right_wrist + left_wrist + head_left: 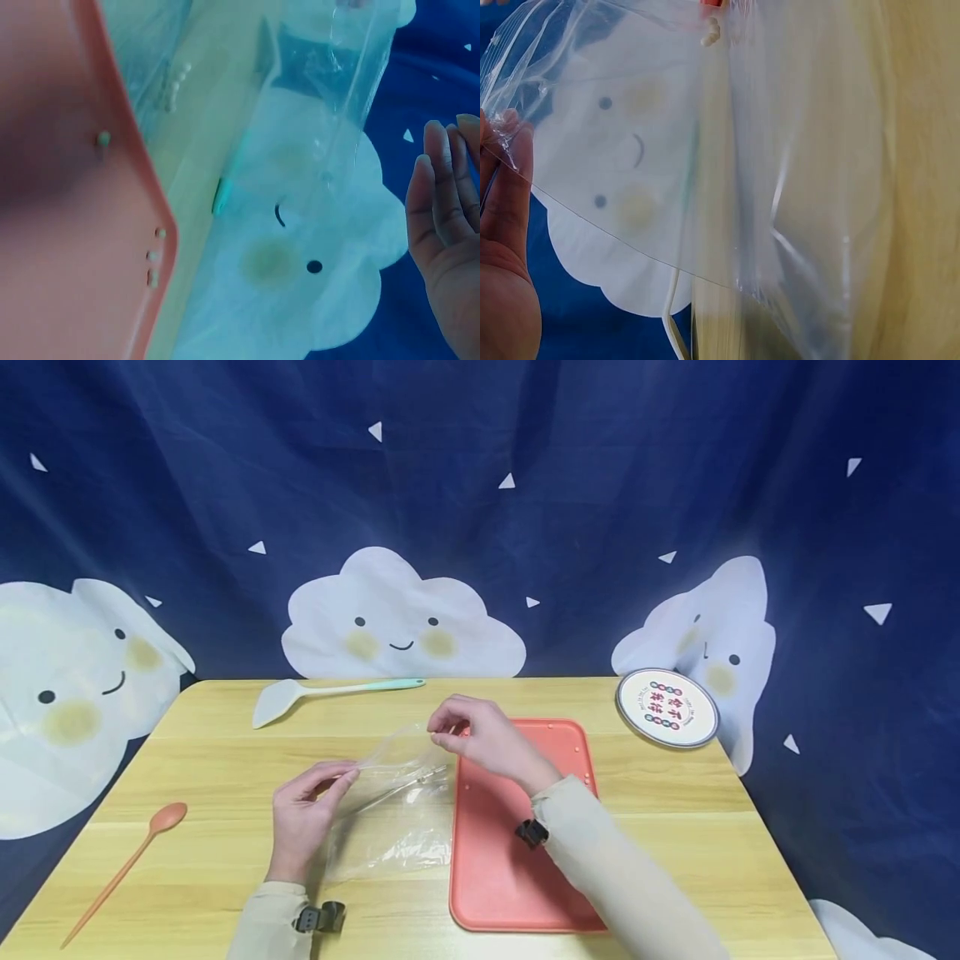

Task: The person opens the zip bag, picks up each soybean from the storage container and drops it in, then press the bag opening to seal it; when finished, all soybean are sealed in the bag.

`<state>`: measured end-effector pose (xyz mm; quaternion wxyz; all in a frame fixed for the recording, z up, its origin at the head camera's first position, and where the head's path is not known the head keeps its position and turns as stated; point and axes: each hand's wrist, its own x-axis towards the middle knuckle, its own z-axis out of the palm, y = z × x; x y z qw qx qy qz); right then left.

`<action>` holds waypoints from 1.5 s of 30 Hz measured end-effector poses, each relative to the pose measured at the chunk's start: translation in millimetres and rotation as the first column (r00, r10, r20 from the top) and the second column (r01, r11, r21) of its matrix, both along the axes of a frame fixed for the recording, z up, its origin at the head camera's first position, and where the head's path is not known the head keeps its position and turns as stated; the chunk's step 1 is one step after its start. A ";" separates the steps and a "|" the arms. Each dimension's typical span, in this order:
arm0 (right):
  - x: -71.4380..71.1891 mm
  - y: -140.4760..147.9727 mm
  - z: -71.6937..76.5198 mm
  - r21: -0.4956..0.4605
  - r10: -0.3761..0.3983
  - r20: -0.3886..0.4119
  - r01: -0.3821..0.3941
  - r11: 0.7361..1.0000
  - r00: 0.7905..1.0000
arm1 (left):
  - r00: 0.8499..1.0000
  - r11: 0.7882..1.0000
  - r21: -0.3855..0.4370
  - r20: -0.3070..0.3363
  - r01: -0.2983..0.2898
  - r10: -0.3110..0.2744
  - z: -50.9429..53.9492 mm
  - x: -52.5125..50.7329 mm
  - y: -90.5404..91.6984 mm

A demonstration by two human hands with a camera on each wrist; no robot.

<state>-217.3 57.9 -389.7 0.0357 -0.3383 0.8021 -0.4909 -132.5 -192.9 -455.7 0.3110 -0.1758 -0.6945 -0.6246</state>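
Observation:
Thumb and fingers of my left hand (303,818) (510,217) pinch the edge of a clear plastic bag (401,843) (810,150) (352,97) at its upper left. The bag spreads between my hands, its upper part raised off the table. A row of small pale pieces (431,774) (711,31) (177,86) shows through or beside it. By the bag's upper right corner, my right hand (491,743) (454,232) holds what looks like one small pale piece between thumb and fingertip.
A red tray (487,860) (67,247) with several small pale pieces lies under my right forearm. A white spatula (277,700) lies at the back, an orange spoon (142,852) at the left, and a round printed plate (693,714) at the back right.

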 end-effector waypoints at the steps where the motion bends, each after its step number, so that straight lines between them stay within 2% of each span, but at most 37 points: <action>1: -2.1 -4.0 -1.3 -0.006 0.009 0.005 -0.009 1.000 1.000 | 1.000 1.000 -0.001 0.006 -0.002 0.002 1.8 0.9 0.8; 4: -7.4 -14.8 -6.4 -0.020 0.028 0.025 -0.028 0.999 0.999 | 0.999 1.000 -0.009 0.034 -0.018 0.018 4.6 2.6 2.1; 8: -12.3 -26.5 -14.5 -0.018 0.048 0.048 -0.048 0.999 0.998 | 0.997 1.000 0.001 0.070 -0.023 0.023 3.2 3.0 1.8; 15: -14.1 -37.2 -22.7 0.033 0.069 0.061 -0.071 0.997 0.996 | 0.991 0.999 0.010 0.128 -0.039 0.037 -16.5 -3.8 -6.5; 18: -12.7 -36.0 -23.5 0.044 0.056 0.052 -0.058 0.997 0.997 | 0.992 0.999 0.004 0.117 -0.037 0.037 -19.8 -5.1 -8.0; 24: -11.2 -23.5 -22.6 0.000 0.020 0.014 -0.020 1.000 1.000 | 0.996 0.999 -0.010 0.075 -0.038 0.039 -21.7 -5.7 -10.3; 32: -7.1 6.4 -18.5 -0.068 -0.069 0.024 0.070 0.995 0.997 | 0.991 0.998 -0.012 0.120 -0.058 0.059 -19.8 -4.1 -10.6; 40: -1.8 34.3 -26.5 -0.006 -0.111 0.060 0.111 0.994 0.992 | 0.993 0.997 -0.036 0.098 -0.063 0.066 -19.8 -5.2 -11.5; 45: -3.6 44.1 -38.9 0.083 -0.077 0.093 0.069 0.994 0.993 | 0.991 0.998 -0.034 0.115 -0.061 0.064 -19.3 -4.5 -11.3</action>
